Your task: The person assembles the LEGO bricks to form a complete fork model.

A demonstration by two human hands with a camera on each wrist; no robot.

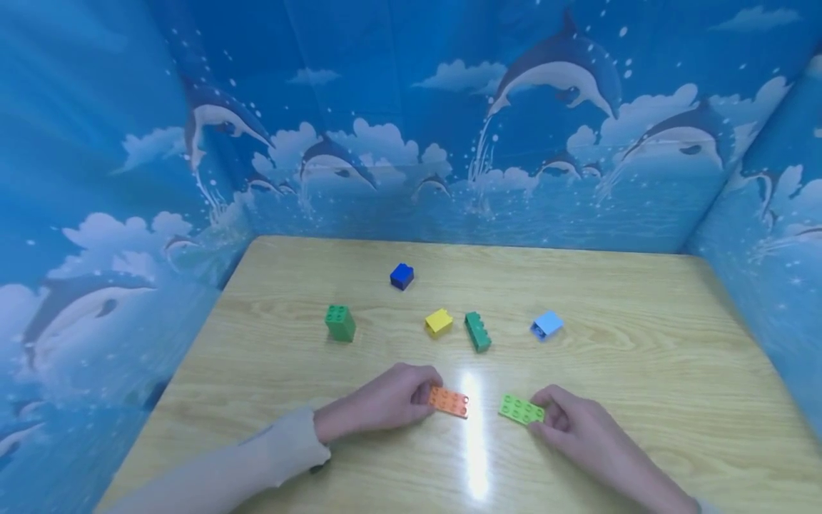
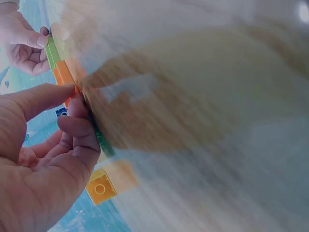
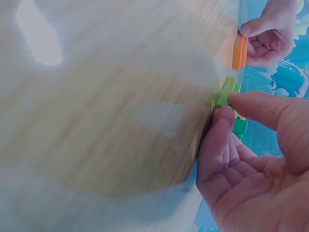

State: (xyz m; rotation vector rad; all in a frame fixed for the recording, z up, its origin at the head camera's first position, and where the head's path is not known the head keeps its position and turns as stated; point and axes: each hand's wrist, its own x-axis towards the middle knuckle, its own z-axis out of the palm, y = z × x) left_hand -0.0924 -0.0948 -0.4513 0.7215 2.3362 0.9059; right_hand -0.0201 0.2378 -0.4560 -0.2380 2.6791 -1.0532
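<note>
My left hand (image 1: 398,398) pinches the left end of an orange brick (image 1: 449,402), between thumb and finger, as the left wrist view also shows. Its studs face up. To the right, a lime green brick (image 1: 521,410), studs up too, has its right end pinched by my right hand (image 1: 581,428). A small gap of table lies between the two bricks. In the right wrist view, the lime brick (image 3: 227,92) appears at the fingertips, with the orange brick (image 3: 240,51) beyond it. Both bricks are at or very near the tabletop; I cannot tell if they touch it.
Beyond my hands stand an upright green block (image 1: 340,324), a dark blue brick (image 1: 402,276), a yellow brick (image 1: 439,323), a dark green brick lying on its side (image 1: 478,332) and a light blue brick (image 1: 546,325). A dolphin-print curtain (image 1: 398,143) borders the wooden table (image 1: 642,321).
</note>
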